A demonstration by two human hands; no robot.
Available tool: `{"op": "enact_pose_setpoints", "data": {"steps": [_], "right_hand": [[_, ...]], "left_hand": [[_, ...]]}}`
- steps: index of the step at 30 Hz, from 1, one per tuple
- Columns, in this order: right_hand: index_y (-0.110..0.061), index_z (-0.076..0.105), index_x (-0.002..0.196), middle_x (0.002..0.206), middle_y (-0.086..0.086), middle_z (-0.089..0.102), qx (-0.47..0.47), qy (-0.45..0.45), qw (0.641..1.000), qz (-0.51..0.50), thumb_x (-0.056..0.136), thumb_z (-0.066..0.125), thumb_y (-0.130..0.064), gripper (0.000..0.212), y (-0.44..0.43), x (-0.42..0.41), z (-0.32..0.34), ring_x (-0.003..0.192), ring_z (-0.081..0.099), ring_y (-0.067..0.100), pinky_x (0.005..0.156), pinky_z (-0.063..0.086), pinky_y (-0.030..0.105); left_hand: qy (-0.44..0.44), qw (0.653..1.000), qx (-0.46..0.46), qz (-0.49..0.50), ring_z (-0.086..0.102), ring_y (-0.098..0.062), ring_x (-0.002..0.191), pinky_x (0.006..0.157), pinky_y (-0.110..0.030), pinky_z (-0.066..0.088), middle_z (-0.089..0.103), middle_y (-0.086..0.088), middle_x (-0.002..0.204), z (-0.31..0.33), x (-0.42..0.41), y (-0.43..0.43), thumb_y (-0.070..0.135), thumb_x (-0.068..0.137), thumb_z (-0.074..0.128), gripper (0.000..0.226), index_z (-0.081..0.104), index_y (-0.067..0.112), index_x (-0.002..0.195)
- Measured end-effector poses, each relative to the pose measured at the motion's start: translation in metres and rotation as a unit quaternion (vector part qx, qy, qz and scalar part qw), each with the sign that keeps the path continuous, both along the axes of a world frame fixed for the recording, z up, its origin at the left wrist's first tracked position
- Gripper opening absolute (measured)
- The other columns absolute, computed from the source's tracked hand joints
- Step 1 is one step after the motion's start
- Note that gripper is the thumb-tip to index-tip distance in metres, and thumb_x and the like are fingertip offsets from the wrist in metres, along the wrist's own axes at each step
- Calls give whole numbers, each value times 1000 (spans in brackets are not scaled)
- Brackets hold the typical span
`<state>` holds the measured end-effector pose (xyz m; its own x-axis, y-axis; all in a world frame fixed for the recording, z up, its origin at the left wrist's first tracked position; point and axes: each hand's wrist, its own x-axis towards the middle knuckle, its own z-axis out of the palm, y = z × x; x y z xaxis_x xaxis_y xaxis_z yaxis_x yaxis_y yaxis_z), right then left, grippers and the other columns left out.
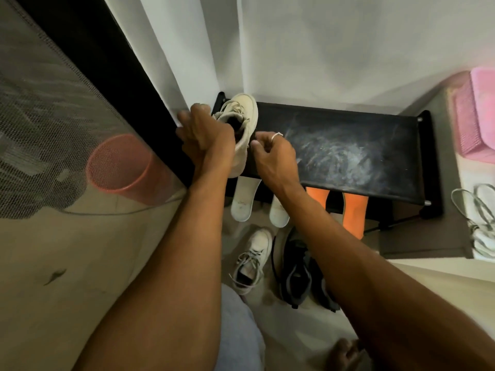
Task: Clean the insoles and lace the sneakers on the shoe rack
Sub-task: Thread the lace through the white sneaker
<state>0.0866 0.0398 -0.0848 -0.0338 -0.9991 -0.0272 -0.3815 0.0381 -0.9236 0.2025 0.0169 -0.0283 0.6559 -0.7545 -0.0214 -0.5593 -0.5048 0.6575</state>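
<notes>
My left hand (203, 132) grips the beige sneaker (245, 111) at its collar, at the left end of the shoe rack (375, 135), whose black top is dusty. My right hand (273, 153) is curled just beside the heel. I cannot tell if it pinches anything. I think I am placing this laced shoe. Next, I judge, comes the white sneaker (253, 261) on the pale floor. White insoles (242, 202) stick out under the shelf.

Kinda dim indoors, soft flat light with faint shadows, brightest on the white wall (334, 49). The left hand (203, 135) is motion-smeared, edges bend fisheye-style, pink basket (476, 116) looks blurry.
</notes>
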Motion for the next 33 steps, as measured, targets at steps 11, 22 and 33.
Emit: {"op": "enact_pose_setpoints", "data": {"steps": [11, 22, 33], "right_hand": [[-18, 43, 49, 47, -2, 46, 155, 79, 984, -36, 83, 63, -33, 43, 108, -24, -70, 49, 48, 15, 48, 33, 28], [-8, 66, 113, 113, 15, 69, 388, 220, 887, 115, 92, 60, -46, 44, 141, -5, -227, 108, 65, 35, 81, 51, 35], [-9, 63, 123, 125, 13, 65, 469, 288, 817, 173, 93, 61, -30, 36, 161, -2, -278, 114, 65, 32, 90, 56, 39]], "left_hand": [[118, 853, 415, -294, 55, -18, 49, 48, -23, 44, 67, -8, 70, -62, -6, 105, 25, 89, 61, 19, 68, 8, 86], [45, 834, 453, -312, 58, -30, 123, 101, -35, 49, 59, -10, 138, -249, 12, 146, 27, 94, 60, 41, 59, 13, 132], [-14, 817, 484, -312, 65, -32, 110, 87, -34, 51, 67, -10, 122, -333, 12, 166, 43, 91, 62, 38, 66, 14, 115]]}}
